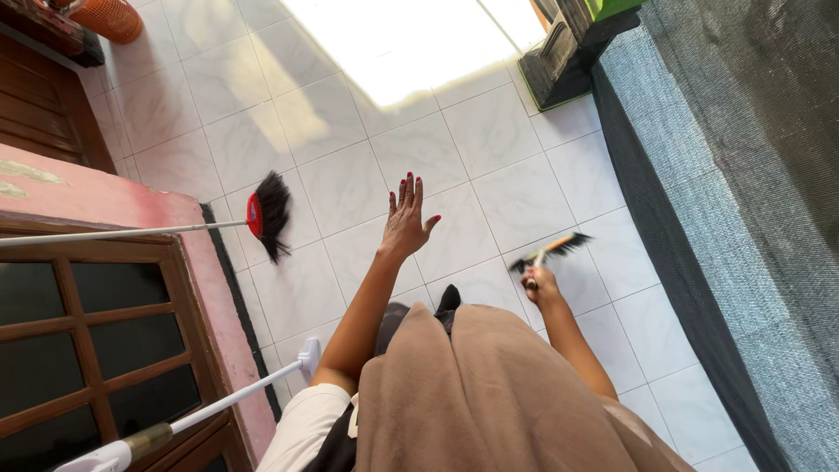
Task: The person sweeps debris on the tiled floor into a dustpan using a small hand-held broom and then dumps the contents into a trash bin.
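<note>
My left hand (407, 215) is stretched out over the white tiled floor (489, 131), fingers spread, holding nothing. My right hand (539, 285) grips the handle of a small hand brush (552, 251) with dark bristles, which looks blurred. A broom (266, 214) with a red head, black bristles and a long white handle leans to the left of my left hand, apart from it. My brown garment (489, 393) fills the lower middle.
A second white pole with a white head (308, 354) leans at the lower left by a pink wall (96, 201) and a wooden framed window (87, 341). A dark ledge with grey mesh (743, 227) runs along the right. An orange basket (109, 17) sits at the top left.
</note>
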